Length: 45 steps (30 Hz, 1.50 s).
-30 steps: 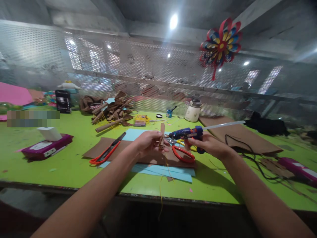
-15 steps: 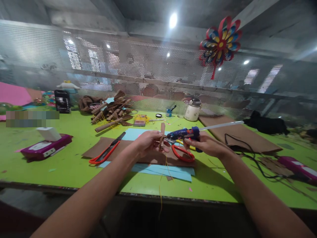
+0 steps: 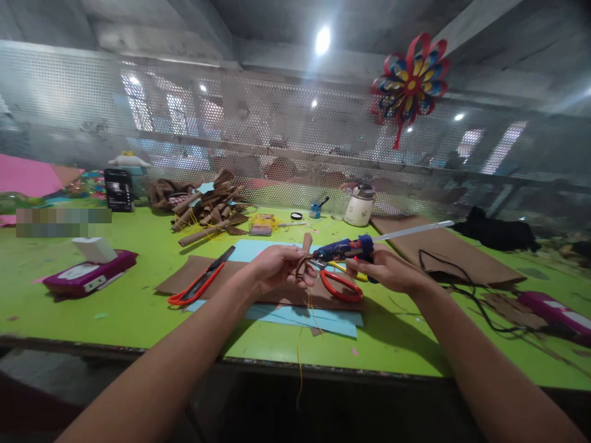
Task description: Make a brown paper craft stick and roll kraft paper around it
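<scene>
My left hand (image 3: 278, 269) is closed on a small strip of folded brown paper (image 3: 305, 249), held upright, with a thin yellow string (image 3: 299, 363) hanging below it past the table edge. In my right hand (image 3: 385, 267) is a blue glue gun (image 3: 344, 250), a long clear glue stick (image 3: 415, 231) poking out of its back. The gun's nozzle points left and meets or nearly meets the paper; my fingers hide the exact spot. Under my hands lie red-handled scissors (image 3: 340, 288) and a yellow-handled tool (image 3: 339, 267), on brown paper (image 3: 272, 292) and light blue sheets (image 3: 323, 320).
Red-handled shears (image 3: 198, 286) lie left of my hands. Rolled brown paper pieces (image 3: 217, 206) are piled at the back left. A purple power strip (image 3: 90, 274), a phone (image 3: 119, 189) and a white bottle (image 3: 359, 206) stand around. A black cord (image 3: 471, 298) runs at right.
The paper strip has tilted slightly to the right in my left hand. The glue gun's back end has risen a little, its nozzle staying by the paper.
</scene>
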### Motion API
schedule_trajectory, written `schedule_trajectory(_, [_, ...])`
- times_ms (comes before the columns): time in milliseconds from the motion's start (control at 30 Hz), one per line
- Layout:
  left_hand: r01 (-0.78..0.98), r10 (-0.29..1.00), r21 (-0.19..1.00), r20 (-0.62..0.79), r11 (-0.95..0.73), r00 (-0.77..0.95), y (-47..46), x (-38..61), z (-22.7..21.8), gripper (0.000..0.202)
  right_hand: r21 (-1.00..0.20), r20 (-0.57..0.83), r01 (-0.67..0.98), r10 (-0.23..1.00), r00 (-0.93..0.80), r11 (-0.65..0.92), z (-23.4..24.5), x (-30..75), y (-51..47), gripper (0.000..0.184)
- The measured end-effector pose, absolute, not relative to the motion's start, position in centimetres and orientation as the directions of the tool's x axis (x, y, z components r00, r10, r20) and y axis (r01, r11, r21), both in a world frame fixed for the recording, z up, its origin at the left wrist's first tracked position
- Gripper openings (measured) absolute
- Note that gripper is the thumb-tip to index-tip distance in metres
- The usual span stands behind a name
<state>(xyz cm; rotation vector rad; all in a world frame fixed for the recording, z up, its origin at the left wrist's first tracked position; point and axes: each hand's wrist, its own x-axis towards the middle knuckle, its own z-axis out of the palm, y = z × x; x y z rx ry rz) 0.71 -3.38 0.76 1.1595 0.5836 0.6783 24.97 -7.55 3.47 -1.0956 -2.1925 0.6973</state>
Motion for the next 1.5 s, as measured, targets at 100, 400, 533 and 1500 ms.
schedule_trajectory(100, [-0.186,0.737,0.953,-0.052,0.238,0.673,-3.3,0.67,0.67,0.017,-0.662,0.273,0.526,0.825,-0.494,0.534,3.41,24.97,-7.56,0.032])
schedule_trajectory(400, [-0.18,0.752,0.938,-0.114,0.297,0.65,-3.25,0.57,0.77,0.015,-0.65,0.269,0.513,0.8,-0.536,0.562,3.36,24.98,-7.67,0.034])
schedule_trajectory(533, [-0.184,0.754,0.938,-0.109,0.294,0.648,-3.3,0.65,0.82,0.017,-0.633,0.273,0.522,0.796,-0.54,0.571,3.55,24.88,-7.85,0.034])
schedule_trajectory(1500, [-0.159,0.754,0.958,-0.081,0.241,0.652,-3.35,0.7,0.81,0.016,-0.646,0.271,0.511,0.796,-0.541,0.567,3.33,25.39,-7.21,0.027])
